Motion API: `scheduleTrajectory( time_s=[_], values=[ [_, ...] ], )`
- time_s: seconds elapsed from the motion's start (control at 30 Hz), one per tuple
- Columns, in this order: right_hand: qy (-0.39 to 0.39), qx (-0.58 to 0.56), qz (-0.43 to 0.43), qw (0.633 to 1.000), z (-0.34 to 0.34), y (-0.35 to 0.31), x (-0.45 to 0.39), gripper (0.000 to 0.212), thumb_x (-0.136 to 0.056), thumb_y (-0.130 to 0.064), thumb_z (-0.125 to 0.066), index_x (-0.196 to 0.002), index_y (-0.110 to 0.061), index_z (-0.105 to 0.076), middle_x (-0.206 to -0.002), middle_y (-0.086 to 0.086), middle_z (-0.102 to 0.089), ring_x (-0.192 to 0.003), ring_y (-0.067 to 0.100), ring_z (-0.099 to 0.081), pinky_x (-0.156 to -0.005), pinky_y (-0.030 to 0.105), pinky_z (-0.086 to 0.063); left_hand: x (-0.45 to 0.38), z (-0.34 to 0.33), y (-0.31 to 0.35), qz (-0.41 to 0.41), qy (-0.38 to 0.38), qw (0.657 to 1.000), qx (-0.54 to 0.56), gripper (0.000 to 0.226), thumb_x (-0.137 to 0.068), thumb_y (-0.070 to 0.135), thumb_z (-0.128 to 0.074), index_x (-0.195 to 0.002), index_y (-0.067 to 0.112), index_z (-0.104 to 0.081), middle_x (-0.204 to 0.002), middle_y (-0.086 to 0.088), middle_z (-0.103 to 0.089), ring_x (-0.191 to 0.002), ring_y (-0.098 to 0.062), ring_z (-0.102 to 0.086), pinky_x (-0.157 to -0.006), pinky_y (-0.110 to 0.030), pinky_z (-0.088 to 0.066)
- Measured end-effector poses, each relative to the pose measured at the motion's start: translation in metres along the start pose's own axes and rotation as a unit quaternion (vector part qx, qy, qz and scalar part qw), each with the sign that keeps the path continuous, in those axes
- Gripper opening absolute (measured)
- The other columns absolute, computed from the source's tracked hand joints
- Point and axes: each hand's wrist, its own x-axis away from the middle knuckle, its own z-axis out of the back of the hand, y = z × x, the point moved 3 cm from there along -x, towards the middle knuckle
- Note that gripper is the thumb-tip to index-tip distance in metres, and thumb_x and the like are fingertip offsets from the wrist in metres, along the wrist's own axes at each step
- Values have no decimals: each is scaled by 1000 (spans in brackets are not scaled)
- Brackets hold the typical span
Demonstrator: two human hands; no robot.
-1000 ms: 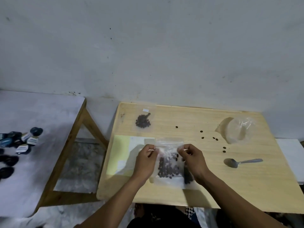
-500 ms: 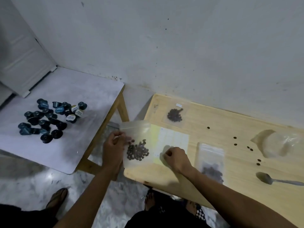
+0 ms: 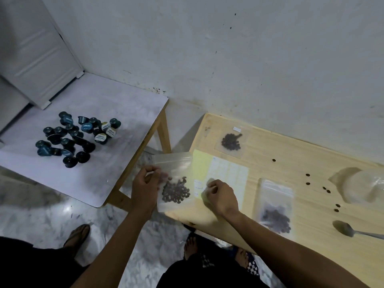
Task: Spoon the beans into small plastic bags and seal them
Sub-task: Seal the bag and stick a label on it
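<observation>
Head view: I see the left hand [image 3: 145, 189] pinching a clear bag of beans [image 3: 174, 183] by its left edge, holding it just off the wooden table's [image 3: 291, 159] near-left corner. The right hand [image 3: 221, 197] rests curled on the label sheet [image 3: 222, 173]; whether it pinches anything, I cannot tell. Two more filled bags lie on the table, one far [image 3: 230, 142], one near [image 3: 275, 208]. Loose beans [image 3: 307, 179] dot the wood; the spoon [image 3: 345, 228] sits at the right. Dark capsules [image 3: 72, 140] cluster on the white side table [image 3: 116, 163].
</observation>
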Motion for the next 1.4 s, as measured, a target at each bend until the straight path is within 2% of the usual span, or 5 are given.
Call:
scheduleTrajectory(
  time_s=[0.17,0.4,0.9,1.13,1.4],
  values=[
    [-26,179,133,974,-9,2,-5,40,-89,-27,-41,-123,-37,-59,-111,2,-53,-99,28,-50,-77,39,-51,5,-2,7,-6,-13,1000,-7,10,-98,19,-58,-93,25,-64,-89,4,-73,-72,1,-68,-65,-25,-51],
    [-47,216,189,957,0,-10,-12,22,-94,-21,-48,-109,-24,-64,-106,3,-51,-99,27,-49,-78,36,-45,12,-3,11,-14,-25,999,-24,11,-99,18,-58,-92,25,-63,-71,16,-72,-63,5,-64,-60,-19,-49],
    [-7,-222,108,969,88,-8,2,16,-92,-3,-59,-96,-16,-68,-75,0,-56,-73,21,-55,-69,31,-46,12,-45,40,-8,-115,993,0,6,-96,17,-61,-97,14,-66,-79,-3,-74,-70,-12,-67,-62,-23,-51],
    [59,-214,179,959,143,-42,21,18,-90,-11,-65,-104,-23,-68,-74,3,-53,-66,10,-46,-66,17,-40,16,-102,63,-59,-164,984,-30,12,-97,25,-58,-91,20,-66,-84,-20,-68,-73,-37,-64,-65,-36,-49],
    [141,-258,142,945,165,-48,18,14,-83,-11,-73,-91,-15,-62,-71,-5,-54,-60,6,-48,-64,20,-42,34,-150,89,-93,-209,974,11,6,-100,21,-55,-98,20,-61,-92,-2,-74,-79,-15,-68,-65,-22,-52]
  ],
)
